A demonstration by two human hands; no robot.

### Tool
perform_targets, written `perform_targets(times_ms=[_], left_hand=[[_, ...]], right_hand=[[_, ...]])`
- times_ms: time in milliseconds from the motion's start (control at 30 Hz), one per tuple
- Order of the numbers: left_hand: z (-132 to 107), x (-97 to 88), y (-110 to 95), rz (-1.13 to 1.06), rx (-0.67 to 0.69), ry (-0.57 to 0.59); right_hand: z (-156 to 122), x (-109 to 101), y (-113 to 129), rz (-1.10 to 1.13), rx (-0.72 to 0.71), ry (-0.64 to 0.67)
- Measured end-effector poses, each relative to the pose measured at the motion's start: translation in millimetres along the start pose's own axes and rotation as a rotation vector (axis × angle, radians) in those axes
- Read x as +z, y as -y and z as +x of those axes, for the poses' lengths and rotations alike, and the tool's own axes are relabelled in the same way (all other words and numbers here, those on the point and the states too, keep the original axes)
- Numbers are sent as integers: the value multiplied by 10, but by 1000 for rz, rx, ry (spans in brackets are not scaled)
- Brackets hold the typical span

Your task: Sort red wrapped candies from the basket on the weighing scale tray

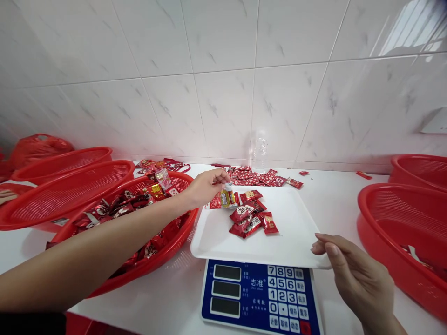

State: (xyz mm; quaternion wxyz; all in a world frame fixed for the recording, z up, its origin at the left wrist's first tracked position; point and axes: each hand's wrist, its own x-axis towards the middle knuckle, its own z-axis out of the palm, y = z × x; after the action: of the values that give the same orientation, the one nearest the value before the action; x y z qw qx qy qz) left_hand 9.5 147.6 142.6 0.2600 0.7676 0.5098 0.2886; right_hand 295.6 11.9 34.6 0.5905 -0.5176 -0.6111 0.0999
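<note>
My left hand (206, 186) reaches over the white weighing tray (289, 242) and pinches a small gold and white wrapped candy (226, 195) at the tray's far left corner. A little pile of red wrapped candies (249, 216) lies on the tray beside it. My right hand (352, 274) rests at the tray's near right edge, its fingers loosely curled and apart, holding nothing. The tray sits on a blue electronic scale (260, 295) with a number keypad. A red mesh basket (146, 270) full of red candies stands under my left forearm.
More red mesh baskets stand at the left (56, 195) and at the right (401, 232). Loose red candies (258, 177) lie by the tiled wall, next to a clear plastic bottle (260, 153). A red plastic bag (35, 146) sits at the far left.
</note>
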Motion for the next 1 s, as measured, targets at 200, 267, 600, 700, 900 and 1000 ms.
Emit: perform_targets(times_ms=[200, 267, 600, 700, 900, 1000], left_hand=[[-36, -36, -67, -78, -17, -60], [-62, -38, -145, -88, -10, -84], [-363, 278, -642, -191, 310, 106], [-454, 432, -789, -229, 460, 205], [-474, 517, -712, -139, 538, 163], [-354, 446, -457, -73, 429, 35]], right_hand=[[-6, 14, 8, -5, 16, -2], [-2, 15, -6, -3, 8, -7], [94, 35, 141, -107, -50, 348], [53, 121, 250, 52, 45, 478], [12, 120, 161, 183, 243, 384], [47, 61, -12, 108, 319, 141]])
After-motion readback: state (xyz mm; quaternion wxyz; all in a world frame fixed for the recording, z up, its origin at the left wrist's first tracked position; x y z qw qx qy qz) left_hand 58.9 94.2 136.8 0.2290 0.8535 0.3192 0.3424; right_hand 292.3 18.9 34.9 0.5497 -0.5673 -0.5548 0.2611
